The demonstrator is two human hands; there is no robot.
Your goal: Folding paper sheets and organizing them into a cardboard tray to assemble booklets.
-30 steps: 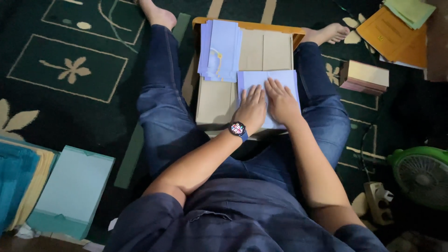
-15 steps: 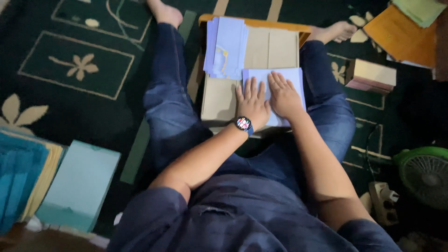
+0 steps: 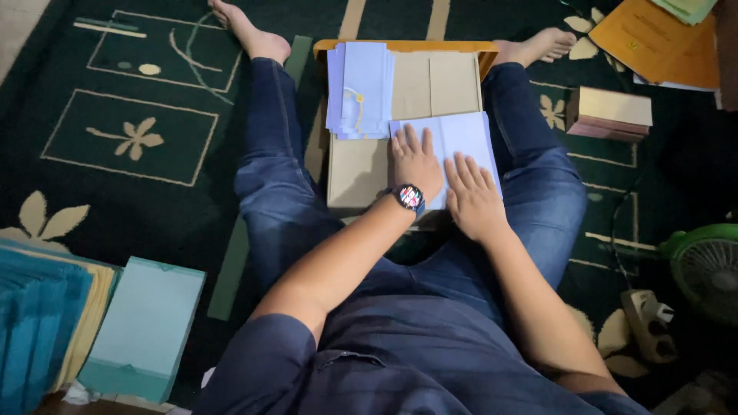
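I sit on a dark green carpet with my legs spread around a brown cardboard box (image 3: 430,81). A pale lavender sheet of paper (image 3: 465,134) lies on the box's near right part. My left hand (image 3: 415,163), with a black watch on the wrist, presses flat on the sheet's left side. My right hand (image 3: 473,196) lies flat on the sheet's lower middle, fingers spread. A stack of similar lavender sheets (image 3: 360,88) rests on the box's far left, apart from both hands.
Teal folders (image 3: 142,327) and a blue and yellow pile (image 3: 42,323) lie at the lower left. A brown book stack (image 3: 611,114) and orange folders (image 3: 653,38) sit at the right, a green fan (image 3: 707,269) and a white plug adapter (image 3: 649,323) lower right.
Both hands have slid a little along the lavender sheet, the right hand drawing back toward my body. The view has shifted slightly.
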